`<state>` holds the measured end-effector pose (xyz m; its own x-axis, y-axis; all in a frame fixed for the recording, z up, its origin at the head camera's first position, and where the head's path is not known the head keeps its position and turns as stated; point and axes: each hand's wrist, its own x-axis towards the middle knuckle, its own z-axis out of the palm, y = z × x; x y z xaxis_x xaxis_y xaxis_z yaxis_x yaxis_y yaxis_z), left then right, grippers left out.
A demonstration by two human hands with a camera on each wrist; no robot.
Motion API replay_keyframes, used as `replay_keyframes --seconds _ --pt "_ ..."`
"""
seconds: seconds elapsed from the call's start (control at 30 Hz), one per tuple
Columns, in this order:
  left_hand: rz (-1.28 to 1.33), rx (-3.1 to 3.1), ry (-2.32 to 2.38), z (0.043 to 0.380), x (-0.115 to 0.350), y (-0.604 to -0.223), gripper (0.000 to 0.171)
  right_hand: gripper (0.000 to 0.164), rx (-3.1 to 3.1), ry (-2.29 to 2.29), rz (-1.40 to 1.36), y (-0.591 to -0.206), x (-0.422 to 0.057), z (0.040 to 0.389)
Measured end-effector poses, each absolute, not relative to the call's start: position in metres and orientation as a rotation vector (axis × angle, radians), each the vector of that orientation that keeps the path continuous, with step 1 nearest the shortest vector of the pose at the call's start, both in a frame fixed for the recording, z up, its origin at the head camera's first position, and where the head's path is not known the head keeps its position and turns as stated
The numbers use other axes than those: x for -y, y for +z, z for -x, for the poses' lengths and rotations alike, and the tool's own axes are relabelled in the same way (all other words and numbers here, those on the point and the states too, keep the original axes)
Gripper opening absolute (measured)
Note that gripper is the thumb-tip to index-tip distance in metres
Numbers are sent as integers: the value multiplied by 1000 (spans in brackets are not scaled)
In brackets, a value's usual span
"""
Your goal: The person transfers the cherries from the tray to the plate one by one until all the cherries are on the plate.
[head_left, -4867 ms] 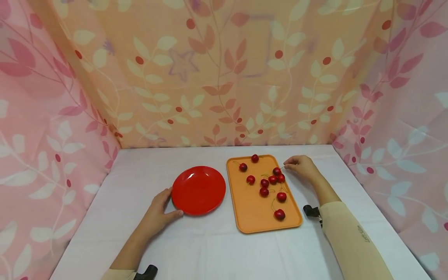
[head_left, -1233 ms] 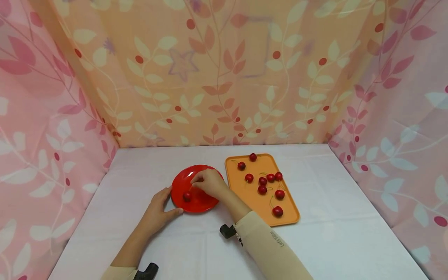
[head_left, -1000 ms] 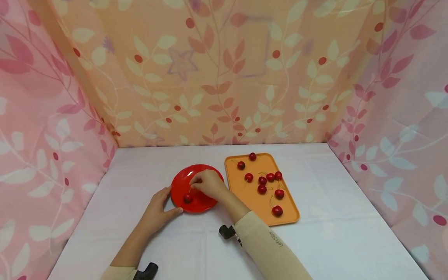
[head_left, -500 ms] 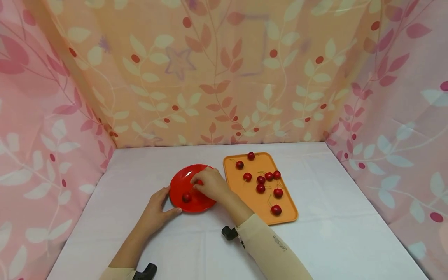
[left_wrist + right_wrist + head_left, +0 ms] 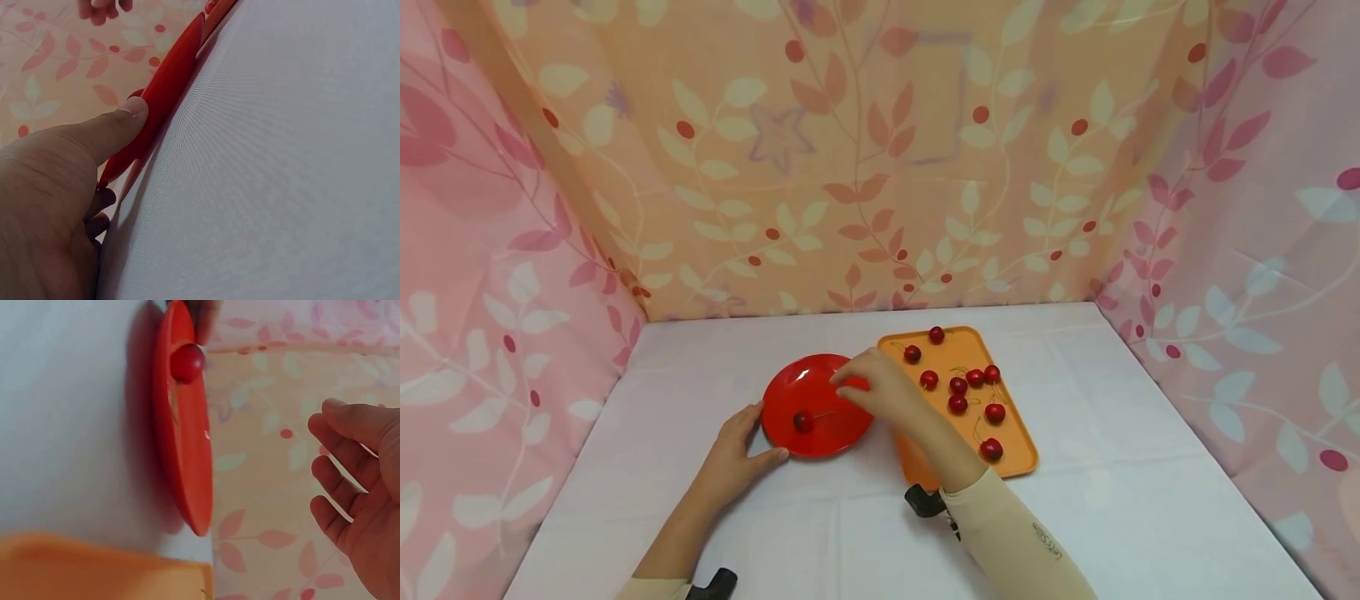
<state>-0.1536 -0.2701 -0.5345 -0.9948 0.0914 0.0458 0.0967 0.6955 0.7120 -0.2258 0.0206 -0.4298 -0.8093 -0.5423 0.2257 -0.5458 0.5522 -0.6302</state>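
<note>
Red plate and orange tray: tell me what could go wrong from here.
The lone cherry could roll if the left grip, at the rim of the red plate, tips it. The right forearm, crossing above the orange tray, might brush it if lowered. Picking from the clustered cherries could disturb their close neighbours.

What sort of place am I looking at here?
Probably a makeshift tabletop booth, perhaps for recording: floral curtains close the back and both sides, a white cloth spreads between them, and black wrist-worn devices show.
</note>
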Motion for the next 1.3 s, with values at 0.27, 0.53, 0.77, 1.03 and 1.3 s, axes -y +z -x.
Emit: replay_keyframes --seconds 0.27,0.53,0.77,1.03,1.3 --pt "172 2871 -1206 153 269 -534 100 15 2699 1079 -933 -411 -56 216" --pt "179 2876 -1190 155 272 -536 101 18 2639 999 -988 -405 -97 211" --pt "176 2870 -1224 153 271 -533 100 21 2628 936 -1074 -405 -132 207" --pt "162 2877 -1224 150 268 -534 100 28 2671 954 -1082 -414 -175 209" --pt "178 2872 -1212 153 268 -532 99 25 2758 948 -1028 -424 -202 214"
